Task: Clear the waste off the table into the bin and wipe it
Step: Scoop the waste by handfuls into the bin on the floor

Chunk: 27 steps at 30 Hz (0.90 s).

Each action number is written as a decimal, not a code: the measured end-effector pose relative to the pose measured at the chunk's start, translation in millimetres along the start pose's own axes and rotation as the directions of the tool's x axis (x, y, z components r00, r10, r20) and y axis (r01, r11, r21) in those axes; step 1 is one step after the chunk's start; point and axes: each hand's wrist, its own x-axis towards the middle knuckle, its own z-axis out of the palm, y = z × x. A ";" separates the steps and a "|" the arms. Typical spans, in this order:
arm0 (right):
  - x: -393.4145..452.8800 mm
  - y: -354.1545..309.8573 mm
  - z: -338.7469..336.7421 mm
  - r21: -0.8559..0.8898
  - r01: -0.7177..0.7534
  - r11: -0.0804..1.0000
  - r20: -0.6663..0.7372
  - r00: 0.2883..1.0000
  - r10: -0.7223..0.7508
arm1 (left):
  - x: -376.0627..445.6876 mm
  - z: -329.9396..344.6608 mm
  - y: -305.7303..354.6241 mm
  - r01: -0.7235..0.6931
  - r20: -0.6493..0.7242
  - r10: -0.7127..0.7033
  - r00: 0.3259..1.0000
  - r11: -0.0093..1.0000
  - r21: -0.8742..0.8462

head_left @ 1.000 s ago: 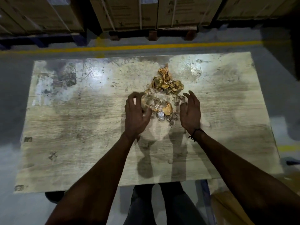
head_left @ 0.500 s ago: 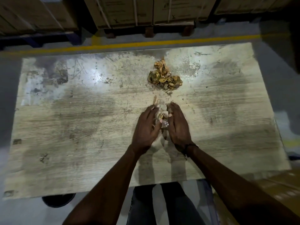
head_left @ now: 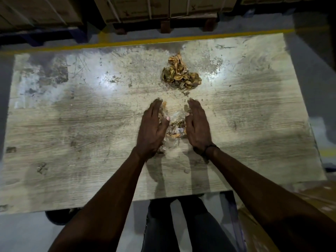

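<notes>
A small heap of mixed scraps and clear plastic (head_left: 175, 128) lies on the worn wooden table (head_left: 72, 135) near its middle. My left hand (head_left: 152, 127) stands on edge against the heap's left side, fingers straight. My right hand (head_left: 198, 125) stands on edge against its right side, fingers straight too. The two hands flank the heap with a gap between the fingertips. A second pile of crumpled golden-brown paper (head_left: 180, 74) sits farther back on the table, apart from both hands. Fine crumbs lie scattered between the two piles.
Cardboard boxes on pallets (head_left: 138, 10) stand beyond the far edge, behind a yellow floor line (head_left: 127, 43). A brown carton (head_left: 309, 206) sits by the table's near right corner. A dark round object (head_left: 60, 216) shows under the near edge at left. My legs stand below the near edge.
Both hands have dragged part of the waste toward me, away from the golden paper pile. Their fingertips, pressed together half a second ago, have spread apart around the heap.
</notes>
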 end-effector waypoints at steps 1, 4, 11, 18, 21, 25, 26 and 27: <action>-1.8 -1.6 2.4 0.009 0.003 1.000 -0.006 1.000 -0.003 | -4.4 5.6 0.1 0.005 0.000 -0.005 1.000 1.000 -0.002; -8.6 -6.7 8.8 0.024 0.015 1.000 -0.015 1.000 -0.015 | -18.2 21.5 8.5 0.053 -0.053 -0.055 0.997 0.998 -0.045; -35.3 -15.9 16.5 0.150 0.092 0.984 -0.021 0.996 -0.090 | -38.9 48.9 33.5 0.045 -0.191 -0.096 0.977 0.966 -0.253; -60.9 -25.3 29.6 0.242 0.074 0.967 -0.127 0.991 -0.044 | -41.1 56.3 43.3 0.079 -0.249 -0.186 0.950 0.919 -0.386; -61.0 -28.1 28.4 0.258 0.073 0.963 -0.148 0.988 -0.036 | -45.1 55.5 42.4 0.092 -0.227 -0.211 0.951 0.891 -0.445; -64.0 -16.5 15.7 0.275 0.092 0.957 -0.060 0.995 -0.079 | -50.9 44.3 32.1 0.065 -0.081 -0.112 0.990 0.892 -0.448; -66.2 -12.3 10.8 0.254 0.107 0.961 -0.039 0.994 -0.101 | -54.4 40.9 29.7 0.065 -0.051 -0.095 0.994 0.906 -0.419; -69.9 -8.0 5.5 0.235 0.123 0.964 -0.019 0.992 -0.122 | -59.5 37.2 27.1 0.063 -0.032 -0.081 0.996 0.922 -0.381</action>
